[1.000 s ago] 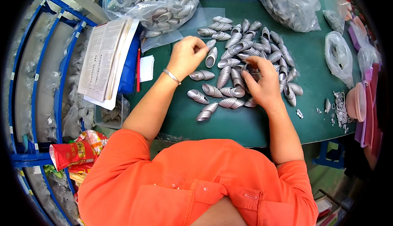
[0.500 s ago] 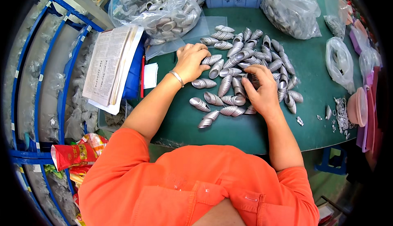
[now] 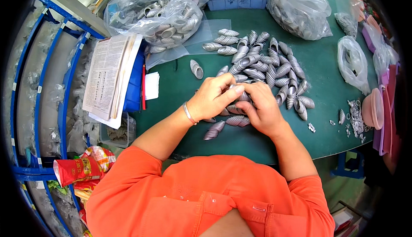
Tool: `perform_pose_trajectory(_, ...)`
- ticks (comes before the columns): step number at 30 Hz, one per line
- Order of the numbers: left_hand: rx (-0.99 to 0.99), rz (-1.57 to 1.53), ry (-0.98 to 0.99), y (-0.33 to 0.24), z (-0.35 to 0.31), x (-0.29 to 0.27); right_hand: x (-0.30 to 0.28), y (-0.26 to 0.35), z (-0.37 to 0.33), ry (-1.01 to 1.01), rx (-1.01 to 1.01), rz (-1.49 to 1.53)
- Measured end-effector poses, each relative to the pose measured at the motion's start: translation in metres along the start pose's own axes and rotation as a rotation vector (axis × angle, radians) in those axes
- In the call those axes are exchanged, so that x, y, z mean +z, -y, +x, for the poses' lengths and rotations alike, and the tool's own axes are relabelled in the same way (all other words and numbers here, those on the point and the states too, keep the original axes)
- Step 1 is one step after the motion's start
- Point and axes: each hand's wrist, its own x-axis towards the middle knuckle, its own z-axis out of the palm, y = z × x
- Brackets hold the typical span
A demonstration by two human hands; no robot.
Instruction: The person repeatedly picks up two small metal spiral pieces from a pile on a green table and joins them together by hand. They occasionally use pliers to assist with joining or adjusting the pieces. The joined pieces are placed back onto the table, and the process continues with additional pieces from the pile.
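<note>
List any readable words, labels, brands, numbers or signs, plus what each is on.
Printed pages: dense print, too small to read.
Red packet: printed characters, not copied out here.
Blue tray: dark marks on its front, too blurred to read.
White tags on the blue rack: no legible text.

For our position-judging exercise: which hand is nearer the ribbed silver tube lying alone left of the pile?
Left. In the view, the left hand is below and right of the ribbed silver tube, not touching it; the right hand is farther right.
</note>
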Motion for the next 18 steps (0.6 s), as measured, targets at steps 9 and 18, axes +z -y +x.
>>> perform_pose_trajectory(9,0.163,0.217,-0.194,-0.009,0.004,0.015,0.0,0.007,0.0,0.076,0.148,-0.075)
perform_pose_trajectory(18,0.452,0.441,-0.223,-0.015,0.005,0.027,0.003,0.012,-0.004,0.152,0.38,0.135)
